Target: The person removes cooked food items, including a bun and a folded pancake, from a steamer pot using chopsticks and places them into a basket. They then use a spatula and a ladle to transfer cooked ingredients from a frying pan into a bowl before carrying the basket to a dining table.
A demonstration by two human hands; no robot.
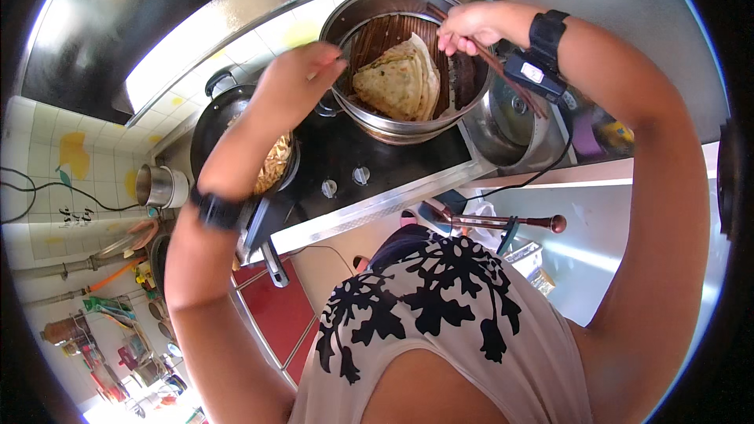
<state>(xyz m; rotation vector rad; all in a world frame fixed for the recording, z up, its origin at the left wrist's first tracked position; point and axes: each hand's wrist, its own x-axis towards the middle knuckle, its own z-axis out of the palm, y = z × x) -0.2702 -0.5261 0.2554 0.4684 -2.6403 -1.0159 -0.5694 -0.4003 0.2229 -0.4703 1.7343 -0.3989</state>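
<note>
My right hand (465,26) grips a pair of brown chopsticks (500,70) over the right rim of a round metal steamer pot (406,128). Inside the pot, folded flatbreads with green flecks (392,82) rest on a brown slatted mat (377,35). A dark, long piece of food (465,82) lies beside them, along the right wall. At the pot's left rim is my left hand (297,82), blurred, thumb and fingers slightly apart with nothing seen between them. Its forearm passes over a black wok (221,109) holding cooked, shredded-looking food (275,165), partly hidden.
Pot and wok stand on a black cooktop (330,147) with two knobs. The wok's handle (275,265) juts past the front edge. Right of the steamer is a metal basin (506,129). A range hood (235,6) hangs above, and a small metal pot (154,184) stands left.
</note>
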